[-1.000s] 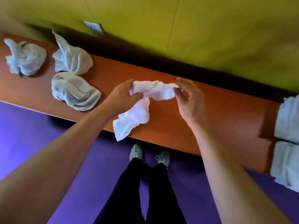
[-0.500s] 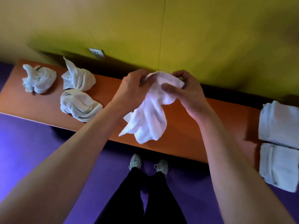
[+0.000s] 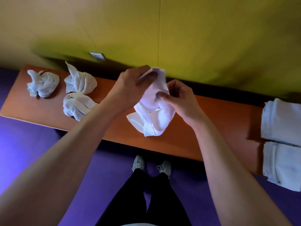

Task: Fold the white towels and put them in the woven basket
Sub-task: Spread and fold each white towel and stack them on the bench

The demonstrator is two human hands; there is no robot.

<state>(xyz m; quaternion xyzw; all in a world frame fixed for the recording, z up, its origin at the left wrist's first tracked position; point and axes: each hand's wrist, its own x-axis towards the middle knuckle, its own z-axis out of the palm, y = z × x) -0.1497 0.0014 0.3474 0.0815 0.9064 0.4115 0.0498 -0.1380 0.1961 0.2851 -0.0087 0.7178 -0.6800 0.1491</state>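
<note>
A crumpled white towel (image 3: pixel 153 115) hangs in the air above the orange table (image 3: pixel 203 128). My left hand (image 3: pixel 130 90) grips its upper end, and my right hand (image 3: pixel 179 98) pinches it a little lower on the right. Three more crumpled white towels lie on the table's left part: one at the far left (image 3: pixel 43 84), one behind (image 3: pixel 80 81) and one in front (image 3: pixel 77 106). Two folded white towels sit at the right edge, one further back (image 3: pixel 281 121) and one nearer (image 3: pixel 281 165). No woven basket is in view.
A yellow-green wall (image 3: pixel 211 38) with a white socket (image 3: pixel 97 56) runs right behind the table. The floor (image 3: pixel 40 152) is purple. My legs and shoes (image 3: pixel 151 165) stand close to the table's front edge.
Both hands have lifted the towel off the table. My left hand has risen higher on it while the right hand has shifted down and regripped. The camera has tilted up.
</note>
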